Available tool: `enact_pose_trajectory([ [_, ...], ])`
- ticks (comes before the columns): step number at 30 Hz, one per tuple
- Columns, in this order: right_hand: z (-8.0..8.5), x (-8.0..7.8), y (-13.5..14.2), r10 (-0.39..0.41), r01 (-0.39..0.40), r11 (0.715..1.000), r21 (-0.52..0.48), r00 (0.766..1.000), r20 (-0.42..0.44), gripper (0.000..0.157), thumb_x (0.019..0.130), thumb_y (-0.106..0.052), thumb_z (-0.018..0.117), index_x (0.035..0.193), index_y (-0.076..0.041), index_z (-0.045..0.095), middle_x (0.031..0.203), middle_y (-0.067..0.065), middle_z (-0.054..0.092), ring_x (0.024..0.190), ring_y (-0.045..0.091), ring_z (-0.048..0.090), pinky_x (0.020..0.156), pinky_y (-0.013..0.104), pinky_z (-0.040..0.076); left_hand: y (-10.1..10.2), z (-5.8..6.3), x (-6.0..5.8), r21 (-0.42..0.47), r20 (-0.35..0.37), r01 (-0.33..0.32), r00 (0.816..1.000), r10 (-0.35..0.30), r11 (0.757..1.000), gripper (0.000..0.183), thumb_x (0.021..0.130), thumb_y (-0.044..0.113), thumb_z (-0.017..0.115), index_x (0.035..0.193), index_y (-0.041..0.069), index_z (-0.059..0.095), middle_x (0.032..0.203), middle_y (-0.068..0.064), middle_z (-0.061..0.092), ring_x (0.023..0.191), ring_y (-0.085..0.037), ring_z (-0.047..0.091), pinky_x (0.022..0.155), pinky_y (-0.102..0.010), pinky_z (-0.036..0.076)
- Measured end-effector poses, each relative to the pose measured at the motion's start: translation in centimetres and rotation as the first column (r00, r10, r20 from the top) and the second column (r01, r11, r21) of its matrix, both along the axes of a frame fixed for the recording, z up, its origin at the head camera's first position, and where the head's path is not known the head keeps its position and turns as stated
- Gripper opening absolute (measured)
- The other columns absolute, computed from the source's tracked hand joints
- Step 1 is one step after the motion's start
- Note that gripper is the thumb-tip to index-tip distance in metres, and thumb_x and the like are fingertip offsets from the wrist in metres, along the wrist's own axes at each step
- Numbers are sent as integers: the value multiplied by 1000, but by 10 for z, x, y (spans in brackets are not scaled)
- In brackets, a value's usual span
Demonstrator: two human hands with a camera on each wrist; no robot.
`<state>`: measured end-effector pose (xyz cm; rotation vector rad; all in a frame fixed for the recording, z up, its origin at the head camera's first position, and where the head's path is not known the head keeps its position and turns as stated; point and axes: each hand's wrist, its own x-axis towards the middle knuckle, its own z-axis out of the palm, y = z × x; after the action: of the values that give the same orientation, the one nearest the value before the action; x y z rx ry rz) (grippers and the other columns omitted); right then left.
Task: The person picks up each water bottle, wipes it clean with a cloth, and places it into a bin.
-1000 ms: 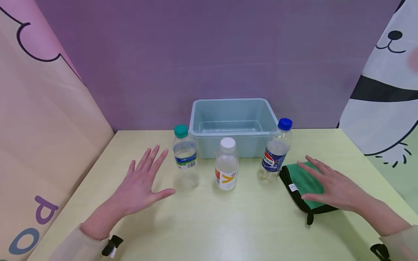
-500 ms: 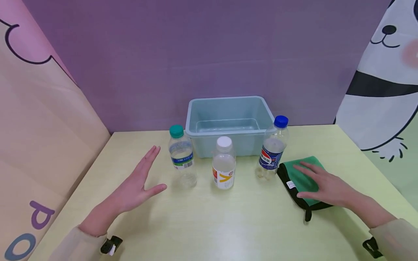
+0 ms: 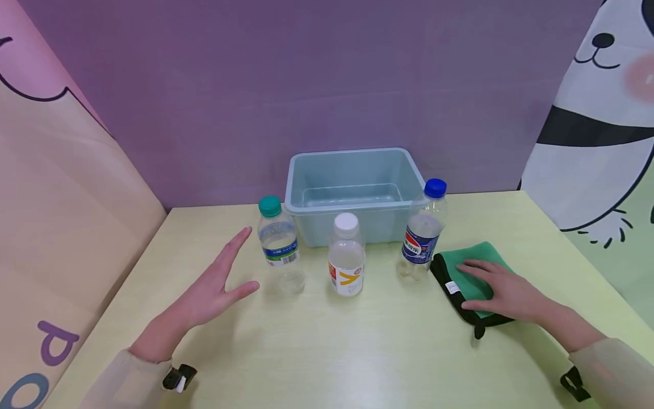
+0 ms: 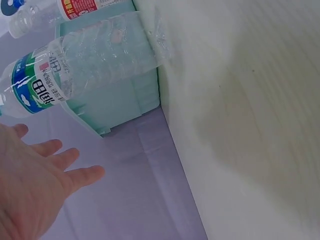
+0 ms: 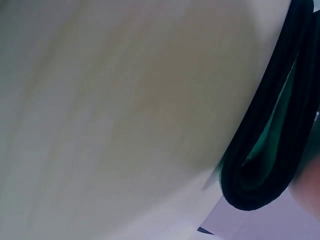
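Note:
My left hand [image 3: 206,298] is held over the table with straight fingers and the thumb apart, beside a clear bottle [image 3: 281,244] with a green cap. That bottle also shows in the left wrist view, past the outstretched fingers [image 4: 86,176]. A folded green cloth [image 3: 477,254] with black edging lies at the right, and my right hand [image 3: 511,295] is over it, its fingertips at the cloth's surface. In the right wrist view the cloth's black folded edge [image 5: 260,192] looms close. A white-capped bottle [image 3: 347,255] and a blue-capped bottle [image 3: 423,238] stand upright between the hands.
Behind the bottles a light blue plastic bin [image 3: 357,213] stands at the back of the pale table [image 3: 327,352], with nothing seen inside. A purple backdrop [image 3: 306,74] rises behind it, and printed cloth panels flank both sides.
My left hand has turned more side-on, its fingers closing together. The right hand has come down nearer the cloth. The head view has shifted slightly; the bottles stay standing.

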<state>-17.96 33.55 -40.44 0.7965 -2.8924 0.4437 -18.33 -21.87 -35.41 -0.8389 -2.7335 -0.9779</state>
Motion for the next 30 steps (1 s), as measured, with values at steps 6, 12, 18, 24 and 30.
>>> enact_pose_trajectory([
  [6, -3, -6, 0, 46, -47, 999, -15, 997, -57, 65, 77, -42, 81, 126, -4, 62, 124, 19, 57, 112, 41, 54, 86, 55, 49, 0, -1, -1, 13, 15, 0, 1000, 0, 1000, 89, 92, 27, 67, 157, 16, 6, 159, -15, 14, 143, -40, 14, 107, -66, 21],
  [12, -5, -9, -2, 95, -100, 994, -33, 988, -123, 53, 74, -33, 84, 116, -7, 67, 113, 8, 63, 100, 29, 61, 77, 45, 54, 1, -3, -1, 18, 6, 7, 1000, -7, 1000, 88, 92, 26, 67, 157, 15, 7, 159, -16, 15, 143, -40, 15, 107, -66, 21],
  [18, -3, -8, -6, 125, -133, 988, -73, 986, -108, 38, 74, -23, 85, 106, -11, 69, 102, -3, 62, 87, 15, 60, 68, 34, 54, 1, -2, -2, 26, 7, 9, 1000, -9, 1000, 87, 92, 26, 67, 157, 16, 9, 159, -15, 15, 143, -39, 16, 107, -65, 21],
  [24, 3, -5, -11, 46, -49, 995, -88, 998, -43, 28, 76, -12, 83, 100, -12, 70, 96, -4, 64, 79, 9, 56, 65, 32, 52, 0, 0, -1, 24, 12, 5, 1000, -5, 1000, 87, 92, 26, 67, 157, 16, 9, 159, -14, 16, 143, -38, 16, 108, -64, 22],
  [30, 12, 3, -10, -32, 38, 989, -142, 999, 38, 28, 80, -8, 79, 106, -5, 68, 97, 4, 67, 73, 7, 50, 61, 28, 46, -3, 7, -1, 52, 8, -14, 1000, 13, 999, 92, 89, 26, 71, 157, 21, 9, 159, -12, 17, 143, -38, 17, 106, -67, 23],
])
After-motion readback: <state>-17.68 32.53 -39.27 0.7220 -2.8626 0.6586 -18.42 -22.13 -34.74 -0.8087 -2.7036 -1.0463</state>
